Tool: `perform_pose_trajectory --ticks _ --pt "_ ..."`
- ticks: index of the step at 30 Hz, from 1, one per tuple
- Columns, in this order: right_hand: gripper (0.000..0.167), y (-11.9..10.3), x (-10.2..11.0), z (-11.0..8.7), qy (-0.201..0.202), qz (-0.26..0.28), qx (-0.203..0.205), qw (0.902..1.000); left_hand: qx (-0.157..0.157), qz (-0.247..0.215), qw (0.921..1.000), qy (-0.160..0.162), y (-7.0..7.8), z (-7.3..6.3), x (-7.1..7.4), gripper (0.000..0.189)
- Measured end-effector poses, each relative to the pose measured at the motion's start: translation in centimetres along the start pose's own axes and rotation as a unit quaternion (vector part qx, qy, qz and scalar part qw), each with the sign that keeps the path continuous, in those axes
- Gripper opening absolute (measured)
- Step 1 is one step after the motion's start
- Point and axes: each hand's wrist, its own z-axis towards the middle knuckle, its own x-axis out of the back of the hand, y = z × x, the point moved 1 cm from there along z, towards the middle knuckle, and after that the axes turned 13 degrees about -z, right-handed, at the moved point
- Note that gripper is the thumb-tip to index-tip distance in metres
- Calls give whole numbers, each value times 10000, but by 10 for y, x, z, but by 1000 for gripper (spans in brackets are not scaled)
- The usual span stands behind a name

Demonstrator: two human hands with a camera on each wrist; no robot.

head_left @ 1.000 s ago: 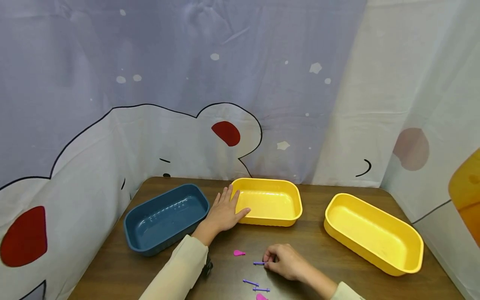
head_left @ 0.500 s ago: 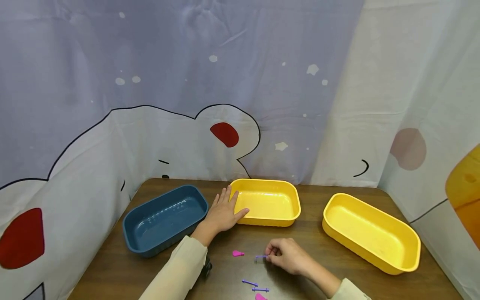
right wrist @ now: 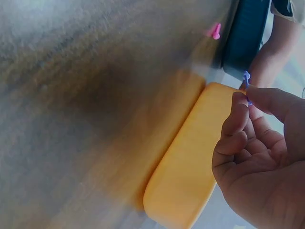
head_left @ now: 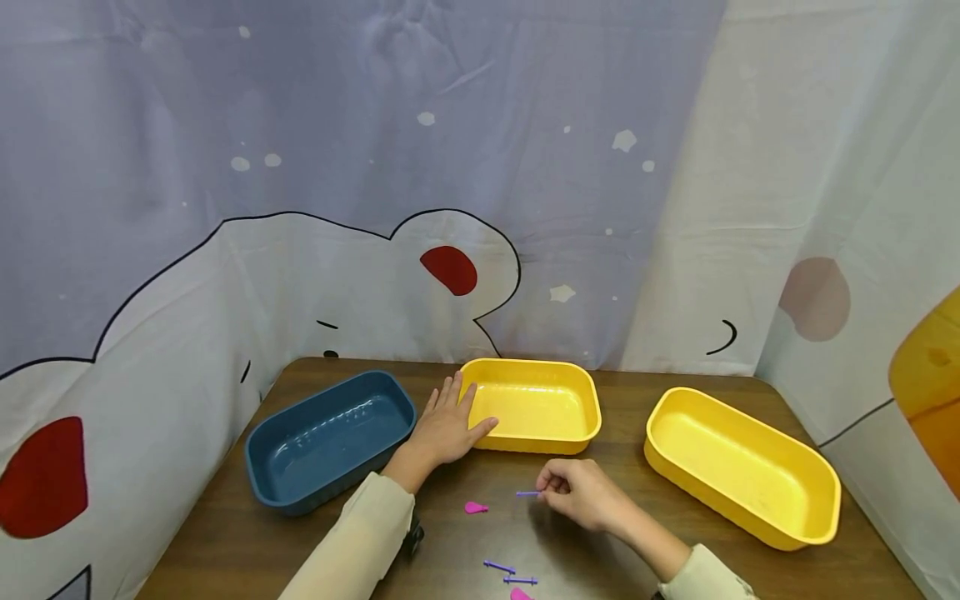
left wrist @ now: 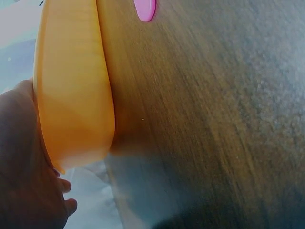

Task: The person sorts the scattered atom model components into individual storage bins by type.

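Note:
Between thumb and fingertips my right hand [head_left: 583,493] pinches a thin purple rod [head_left: 528,493], held just in front of the middle yellow tray [head_left: 534,445]. In the right wrist view the small purple rod [right wrist: 247,78] sticks out past the thumb, with knobbed ends. My left hand [head_left: 444,425] rests with spread fingers on the left end of that yellow tray. A pink teardrop-shaped piece [head_left: 476,507] lies on the table between the two arms. Nearer me are two more purple rods [head_left: 499,567] and another pink piece [head_left: 521,594], cut off by the frame's lower edge.
On the left stands a blue tray [head_left: 300,496], close to the left forearm. A second yellow tray [head_left: 731,510] is set at an angle on the right. The brown wooden table [head_left: 615,575] ends at a printed curtain [head_left: 600,292] behind.
My right hand has lifted the purple rod off the table and carried it away from me, toward the middle yellow tray. The left hand stays on that tray.

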Motion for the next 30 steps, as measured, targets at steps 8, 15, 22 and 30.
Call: perform_pose_trajectory --ticks 8,15,22,30 --pt "10 -1 13 5 146 -111 -78 9998 5 12 10000 -14 -1 1 -1 88" --pt "9 -1 27 11 251 -143 -156 9995 11 51 10000 37 -2 1 -3 88" --pt "8 2 37 19 403 -274 -236 9985 -35 78 9999 61 -3 3 -4 88" --pt "7 10 44 32 522 -341 -489 9969 -78 58 9999 63 -3 1 -2 87"
